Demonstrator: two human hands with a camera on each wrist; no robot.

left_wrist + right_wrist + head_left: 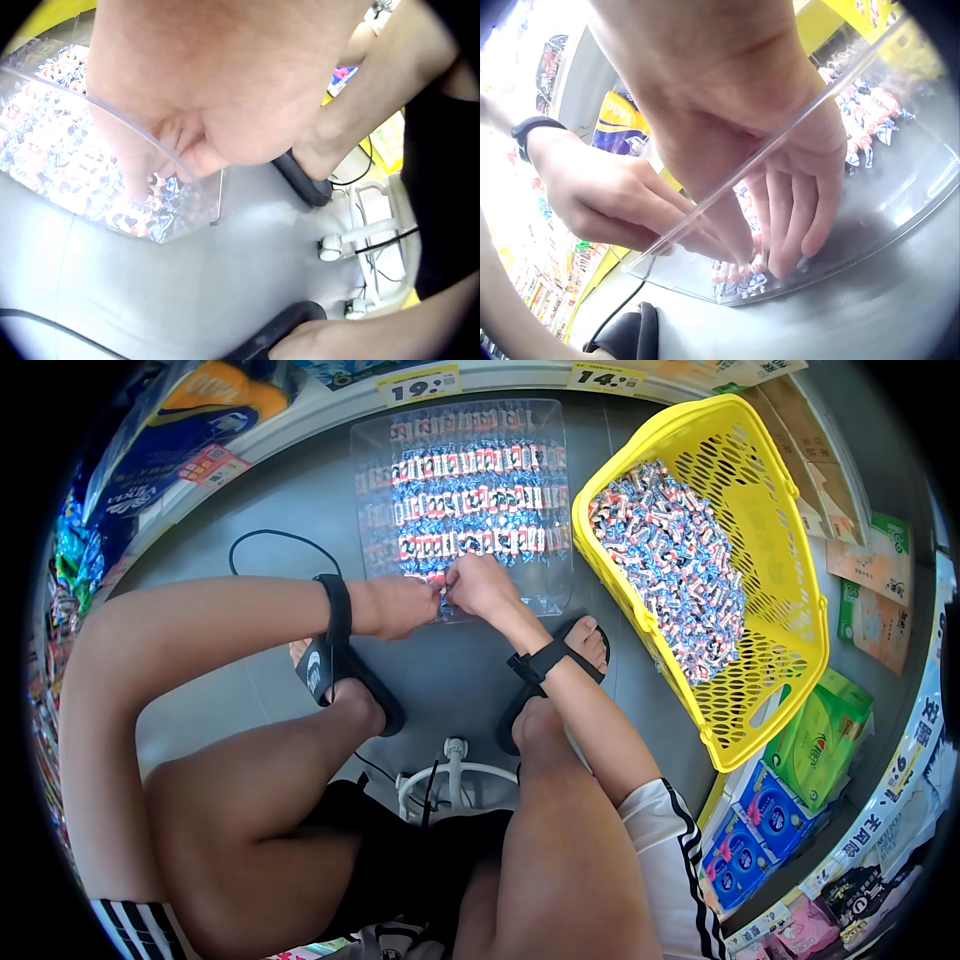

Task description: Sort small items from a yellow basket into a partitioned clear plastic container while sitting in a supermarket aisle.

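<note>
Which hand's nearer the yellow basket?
Right. In the head view, the right hand is left of the yellow basket, at the clear bin; the left hand is farther left, beyond the right.

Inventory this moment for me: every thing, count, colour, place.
bin: one, clear, ahead
rowed sweets: many, blue-white-red, in the bin
basket: one, yellow, right of the bin
loose sweets: many, same colours, in the basket
price tags: several, yellow-white, ahead, right
shelf packs: uncounted, mixed, around the edges
cable: uncounted, black, on floor
wheeled base: one, white, below
sandals: two, black, on the feet
wristbands: two, black, one per wrist
legs: two, bare, foreground
left grip: one, bare, at near bin edge
right grip: one, bare, at rowed sweets
</note>
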